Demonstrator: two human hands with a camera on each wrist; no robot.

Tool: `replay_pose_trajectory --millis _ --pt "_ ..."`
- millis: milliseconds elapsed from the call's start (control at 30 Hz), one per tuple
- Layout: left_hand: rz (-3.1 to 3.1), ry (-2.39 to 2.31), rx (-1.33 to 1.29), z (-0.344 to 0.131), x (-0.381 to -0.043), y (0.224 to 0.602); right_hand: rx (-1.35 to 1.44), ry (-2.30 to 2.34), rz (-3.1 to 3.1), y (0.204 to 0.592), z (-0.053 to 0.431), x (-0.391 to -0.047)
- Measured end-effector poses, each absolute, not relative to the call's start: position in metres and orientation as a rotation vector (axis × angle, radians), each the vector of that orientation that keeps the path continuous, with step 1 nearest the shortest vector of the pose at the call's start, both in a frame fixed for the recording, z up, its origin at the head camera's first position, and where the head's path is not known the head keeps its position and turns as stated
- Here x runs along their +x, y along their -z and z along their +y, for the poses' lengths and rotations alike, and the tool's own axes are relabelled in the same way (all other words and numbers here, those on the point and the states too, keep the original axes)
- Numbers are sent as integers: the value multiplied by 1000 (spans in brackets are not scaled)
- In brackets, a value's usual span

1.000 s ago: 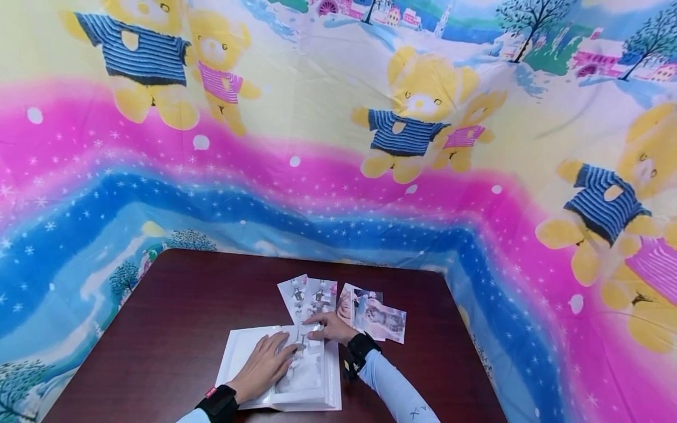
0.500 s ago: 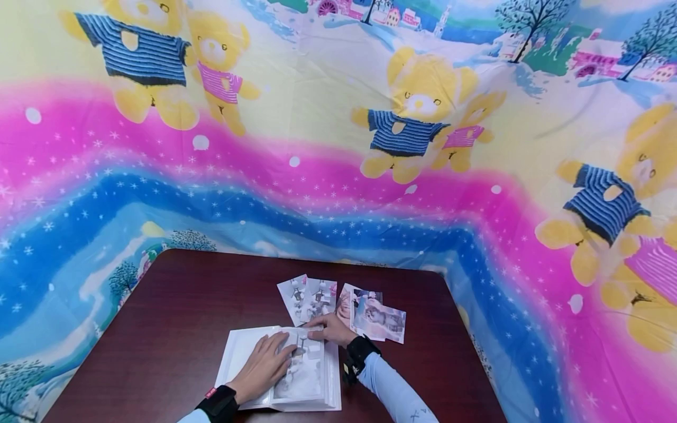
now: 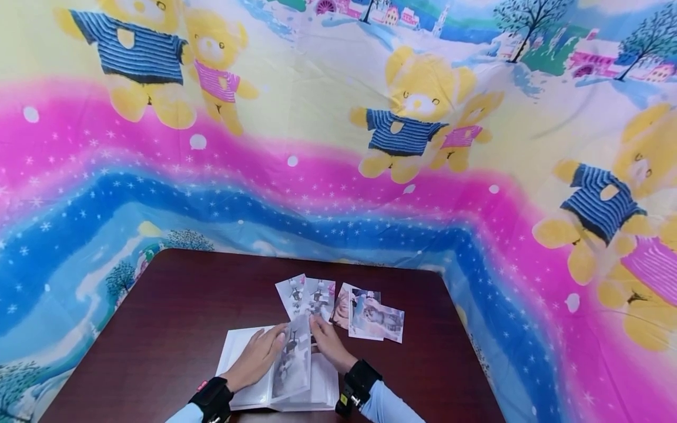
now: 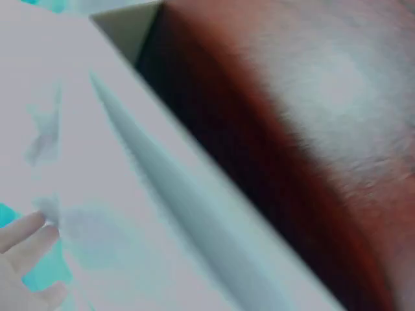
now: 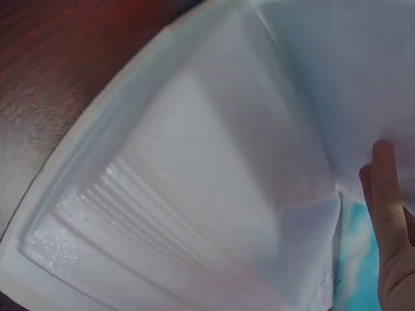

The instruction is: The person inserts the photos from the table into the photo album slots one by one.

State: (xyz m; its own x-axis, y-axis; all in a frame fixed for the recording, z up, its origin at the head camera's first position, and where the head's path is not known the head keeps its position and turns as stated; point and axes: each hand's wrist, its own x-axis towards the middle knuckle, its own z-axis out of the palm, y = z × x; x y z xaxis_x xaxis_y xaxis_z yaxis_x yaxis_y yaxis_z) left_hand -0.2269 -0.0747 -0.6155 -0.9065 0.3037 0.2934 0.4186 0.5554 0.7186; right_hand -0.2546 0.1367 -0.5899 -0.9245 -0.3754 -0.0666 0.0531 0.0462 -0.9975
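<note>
A white photo album lies spread on the table. One of its clear-sleeved pages, bearing a grey-toned photo, stands lifted and tilted above the right half. My left hand is over the left side, its fingers reaching to the upper left of the raised page. My right hand is at that page's upper right edge. In the right wrist view its fingers lie straight against the page's pale back. Below shows another glossy white page. The left wrist view shows fingers at a page edge.
Beyond the album lie two overlapping pale photos. To their right is a small overlapped group with an animal photo on top. The dark red-brown table meets a bear-print cloth behind.
The photo page lay flat under both hands; now it is raised from the right side. My right hand has moved nearer and turned palm inward, and my left hand has shifted slightly.
</note>
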Motion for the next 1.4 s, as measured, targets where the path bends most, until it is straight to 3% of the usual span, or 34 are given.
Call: replay_pose_trajectory --millis 367,700,1400 --pt "-2499 1370 -514 -93 -228 588 -781 1838 2011 586 101 -230" --pt "-2468 1302 -393 -116 -230 580 -1217 1264 2549 599 84 -221" --pt "-2387 874 -381 -144 -229 616 -1371 896 2664 615 79 -209"
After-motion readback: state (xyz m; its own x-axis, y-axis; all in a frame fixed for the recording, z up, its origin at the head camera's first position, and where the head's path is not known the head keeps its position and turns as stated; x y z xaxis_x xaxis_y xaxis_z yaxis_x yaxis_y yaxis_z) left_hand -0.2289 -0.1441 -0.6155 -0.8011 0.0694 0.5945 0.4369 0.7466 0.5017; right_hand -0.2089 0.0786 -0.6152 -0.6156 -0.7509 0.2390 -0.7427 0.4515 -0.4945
